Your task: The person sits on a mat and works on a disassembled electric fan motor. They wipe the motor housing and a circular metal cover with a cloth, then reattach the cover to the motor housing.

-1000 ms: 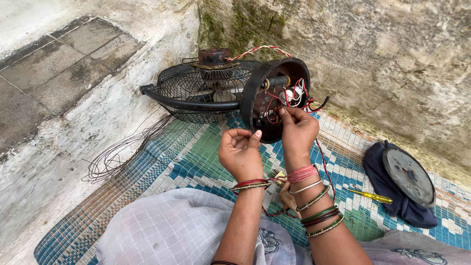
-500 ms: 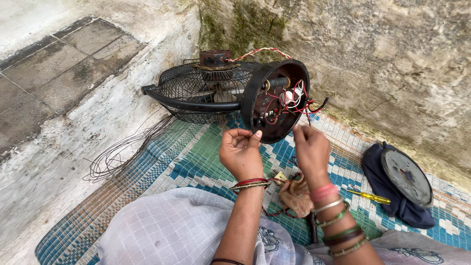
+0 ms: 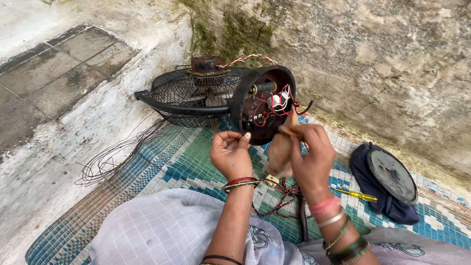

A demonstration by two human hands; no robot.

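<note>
Where the woven mat (image 3: 196, 162) meets the mossy stone wall (image 3: 382, 64), lies a dismantled fan (image 3: 221, 98) on its side, black wire cage (image 3: 189, 95) toward the left, open round motor housing (image 3: 265, 105) with red and white wiring facing the hands. Farther right, rests a grey round plate (image 3: 392, 175) on dark cloth (image 3: 380, 196), yellow screwdriver (image 3: 357, 195) beside. Just before the housing, hovers left hand (image 3: 230, 153), palm up, fingers loosely curled, empty. Beside it, grips right hand (image 3: 306, 154) a brownish wad (image 3: 280, 152), fingers closed around it.
</note>
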